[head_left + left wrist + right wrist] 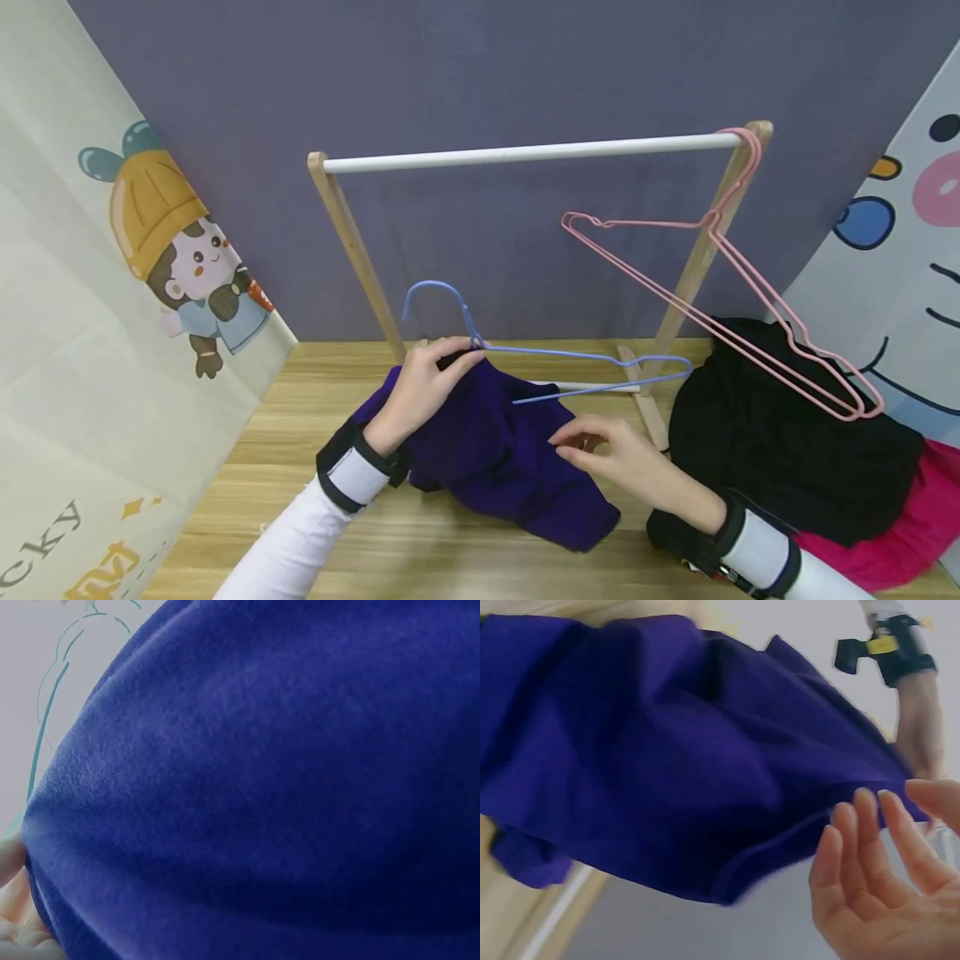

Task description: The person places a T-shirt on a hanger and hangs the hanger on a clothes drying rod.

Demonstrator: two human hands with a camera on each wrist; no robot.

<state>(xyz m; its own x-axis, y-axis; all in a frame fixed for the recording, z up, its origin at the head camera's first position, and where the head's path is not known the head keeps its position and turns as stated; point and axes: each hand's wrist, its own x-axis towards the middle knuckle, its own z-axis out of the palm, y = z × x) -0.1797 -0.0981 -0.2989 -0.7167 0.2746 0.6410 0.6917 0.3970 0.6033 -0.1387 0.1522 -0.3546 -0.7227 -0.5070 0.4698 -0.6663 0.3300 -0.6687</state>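
Observation:
A dark purple garment point(517, 467) hangs in folds from my left hand point(427, 383), which pinches its upper edge together with the neck of a blue hanger point(585, 354). The hanger's hook points up and its right arm sticks out of the cloth; the left arm is hidden by the garment and hand. In the left wrist view the purple cloth point(262, 765) fills most of the picture. My right hand point(615, 454) hovers at the garment's right side, fingers bent and holding nothing. The right wrist view shows its fingertips point(864, 802) apart from the thumb, close to the cloth's edge.
Behind the hands stands a rack with a white rail point(525, 156) and wooden legs. Pink hangers point(712, 221) hang at its right end. On the wooden table point(270, 467), a black garment point(787, 442) and a bright pink garment point(892, 533) lie heaped at the right.

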